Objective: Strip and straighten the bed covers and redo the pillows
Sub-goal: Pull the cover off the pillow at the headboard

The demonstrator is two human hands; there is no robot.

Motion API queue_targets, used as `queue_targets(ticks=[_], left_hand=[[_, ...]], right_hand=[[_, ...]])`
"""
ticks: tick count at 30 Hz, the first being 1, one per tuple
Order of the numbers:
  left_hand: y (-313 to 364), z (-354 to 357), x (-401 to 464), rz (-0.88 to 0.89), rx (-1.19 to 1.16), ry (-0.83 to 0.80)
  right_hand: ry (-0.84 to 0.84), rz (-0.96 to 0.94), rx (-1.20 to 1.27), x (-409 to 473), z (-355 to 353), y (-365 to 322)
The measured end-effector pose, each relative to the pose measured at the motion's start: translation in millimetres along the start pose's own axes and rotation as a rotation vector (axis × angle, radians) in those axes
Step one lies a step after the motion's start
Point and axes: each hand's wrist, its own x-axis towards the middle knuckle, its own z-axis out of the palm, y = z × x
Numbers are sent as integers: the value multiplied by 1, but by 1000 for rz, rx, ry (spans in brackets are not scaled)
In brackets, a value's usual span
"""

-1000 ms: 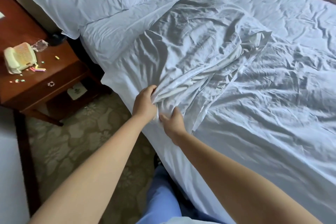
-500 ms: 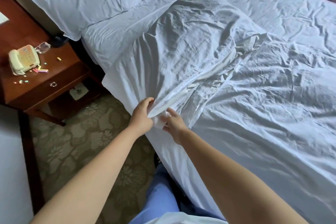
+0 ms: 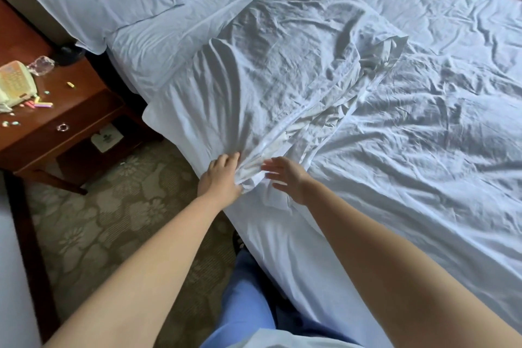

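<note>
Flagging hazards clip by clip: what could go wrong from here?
Only the left hand grips the bunched sheet; the right hand is open beside it, so a pull may drag it askew. The sheet's corner overhangs the nightstand side and could brush the telephone or the small bits beside it.

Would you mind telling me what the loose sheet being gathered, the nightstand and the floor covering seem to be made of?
The loose sheet looks like thin woven cotton or a cotton blend, matte white: it holds fine creases and bunches where the left hand grips it. The nightstand appears to be reddish-brown wood or veneer with a glossy varnish, judging by its sheen. The floor covering seems to be low-pile carpet with a flower pattern.
</note>
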Motion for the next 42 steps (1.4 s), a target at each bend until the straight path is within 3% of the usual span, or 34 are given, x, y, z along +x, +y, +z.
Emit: queue_targets(ticks=[3, 9, 14, 16, 18, 20, 24, 26, 28, 30, 33, 35, 39, 42], left_hand=[[3, -1, 4, -4, -33, 7], [2, -13, 8, -13, -162, -51], [9, -43, 10, 30, -602, -9], [9, -37, 9, 47, -593, -105], [6, -16, 10, 13, -432, -291], [3, 7, 10, -96, -491, -318], [5, 29, 16, -518, -680, 255], [8, 25, 20, -799, -973, 313], [6, 19, 31, -963, -1415, 231], [-6, 19, 42, -903, -1703, 67], [-9, -7, 42, -742, -1791, -127], [-2, -39, 32, -542, -1859, -232], [5, -82, 10, -378, -1955, -218], [10, -95, -1, -339, -1975, -255]], right_hand=[[160, 19, 0, 10, -8, 0], [120, 33, 229, 30, 11, -24], [425, -309, 208, 26, 30, -70], [468, -374, 128, 22, 22, -63], [470, -252, 49, 24, 7, -37], [433, -64, 68, 26, -7, -15], [304, -6, 81, 28, -7, -8], [270, -3, 41, 30, -1, -11], [236, 19, 16, 32, 5, -15], [185, 86, 14, 36, 9, -18], [107, 137, 70, 31, 13, -27], [72, 84, 210, 30, 15, -39], [39, -122, 511, 17, 20, -87], [36, -142, 500, -2, 17, -118]])
